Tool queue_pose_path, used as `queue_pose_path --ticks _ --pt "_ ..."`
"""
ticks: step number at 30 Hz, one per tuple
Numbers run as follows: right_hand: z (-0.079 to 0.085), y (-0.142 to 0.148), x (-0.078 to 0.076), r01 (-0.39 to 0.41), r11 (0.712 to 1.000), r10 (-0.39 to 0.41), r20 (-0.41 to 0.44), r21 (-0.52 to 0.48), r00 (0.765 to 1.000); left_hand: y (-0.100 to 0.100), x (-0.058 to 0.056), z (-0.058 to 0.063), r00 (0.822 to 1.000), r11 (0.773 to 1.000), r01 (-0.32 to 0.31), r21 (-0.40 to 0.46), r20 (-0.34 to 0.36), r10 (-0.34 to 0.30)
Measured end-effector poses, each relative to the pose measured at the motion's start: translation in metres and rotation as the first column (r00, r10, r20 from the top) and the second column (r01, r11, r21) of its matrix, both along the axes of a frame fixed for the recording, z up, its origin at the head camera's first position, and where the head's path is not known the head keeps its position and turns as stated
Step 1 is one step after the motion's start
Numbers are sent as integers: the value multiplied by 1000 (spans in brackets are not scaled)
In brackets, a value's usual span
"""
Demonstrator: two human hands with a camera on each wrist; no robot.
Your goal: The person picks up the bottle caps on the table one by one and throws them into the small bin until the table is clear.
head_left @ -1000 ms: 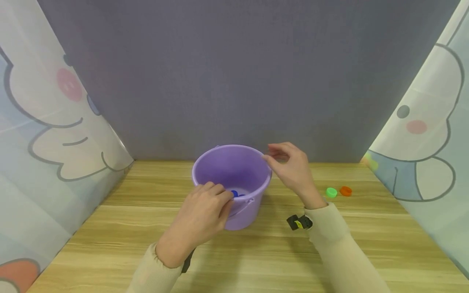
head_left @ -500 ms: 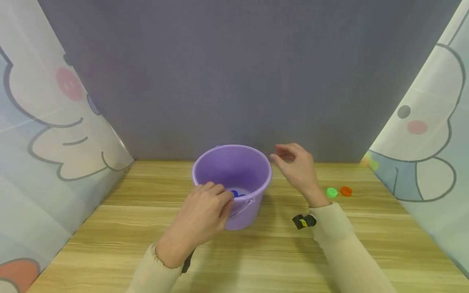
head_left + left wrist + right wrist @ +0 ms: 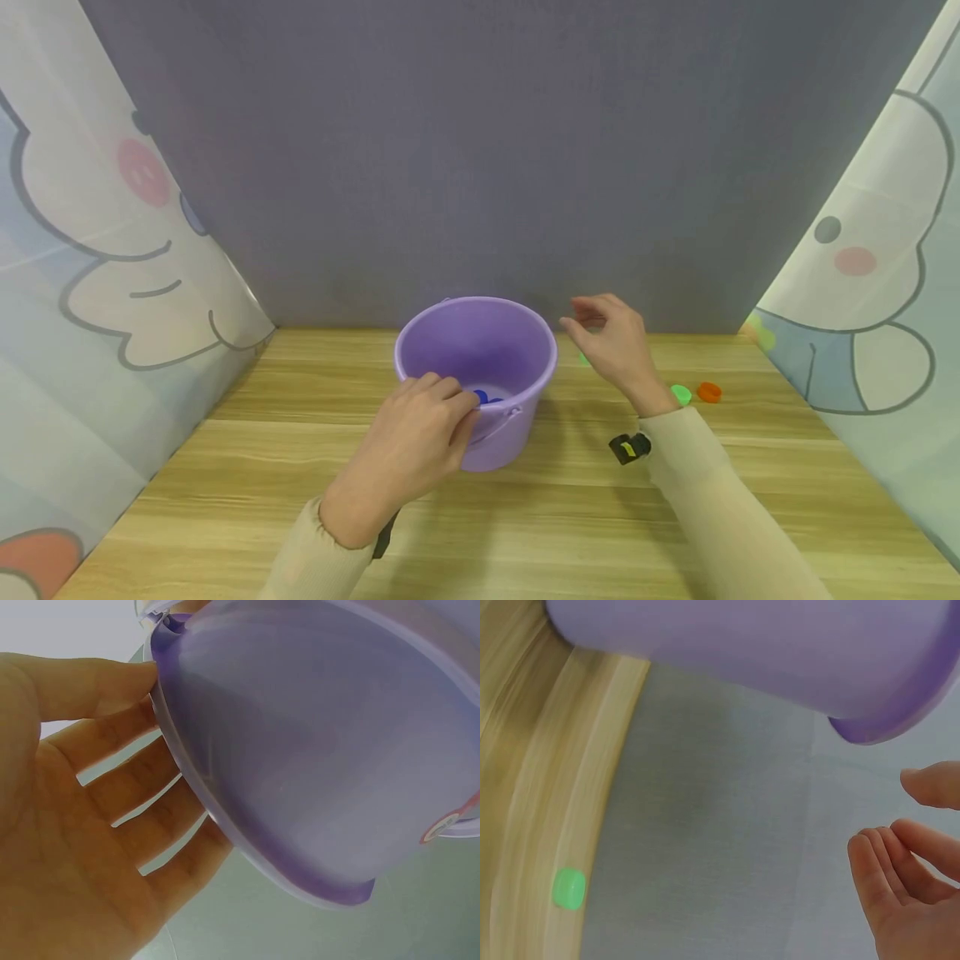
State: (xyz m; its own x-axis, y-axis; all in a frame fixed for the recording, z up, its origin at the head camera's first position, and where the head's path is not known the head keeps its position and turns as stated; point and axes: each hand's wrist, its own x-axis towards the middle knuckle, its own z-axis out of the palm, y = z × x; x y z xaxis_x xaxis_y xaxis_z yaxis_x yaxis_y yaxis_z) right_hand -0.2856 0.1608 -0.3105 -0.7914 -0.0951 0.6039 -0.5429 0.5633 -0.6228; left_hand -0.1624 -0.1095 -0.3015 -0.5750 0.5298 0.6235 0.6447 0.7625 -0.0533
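Left hand (image 3: 417, 425) gripping purple bucket (image 3: 480, 340), right hand (image 3: 615, 343) farther off, thumb and fingers apart, green cap (image 3: 584, 359) newly peeking out

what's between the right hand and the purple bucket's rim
Open air only: the right wrist view shows a gap between the right hand and the purple bucket's rim, with grey backdrop behind.

Blue pieces (image 3: 481, 396) in the purple bucket (image 3: 495, 450), partly hidden by its rim
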Motion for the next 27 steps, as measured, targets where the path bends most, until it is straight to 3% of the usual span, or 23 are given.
queue_pose_path --ticks 12,27 --pt "1 4 -14 31 995 -39 86 100 995 0 0 0 1000 1000 10 3 -11 -10" --pt "-11 8 -40 29 978 -69 191 206 979 1 -1 0 1000 1000 10 -2 3 -10"
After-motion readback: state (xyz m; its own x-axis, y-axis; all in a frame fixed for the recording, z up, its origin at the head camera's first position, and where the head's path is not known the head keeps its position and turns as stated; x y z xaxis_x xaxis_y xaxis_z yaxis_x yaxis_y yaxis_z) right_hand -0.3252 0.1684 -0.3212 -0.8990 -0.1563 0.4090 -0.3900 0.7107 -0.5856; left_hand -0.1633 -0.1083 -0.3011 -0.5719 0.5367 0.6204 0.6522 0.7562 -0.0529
